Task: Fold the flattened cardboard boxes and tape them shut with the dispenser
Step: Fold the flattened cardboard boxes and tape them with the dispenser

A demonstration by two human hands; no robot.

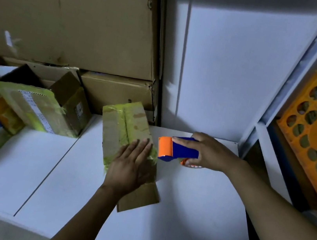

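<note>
Cardboard, already folded into a small box (125,127) and striped along its top seam with yellow-green tape, lies near the middle of the white surface (190,217). This one looks mostly sealed; the near end, where a bare brown flap shows below the wrist, seems to be what remains. Several other taped boxes (37,110) are heaped at the left, so I judge the job well along, though no flattened blanks are in view. The left hand (132,167) lies flat on the box's near half, fingers straight, pressing it down. The right hand (208,152) grips the blue and orange dispenser (178,149), fingers wrapped over its body, orange end just beside the box's right edge; whether it touches I cannot tell
</note>
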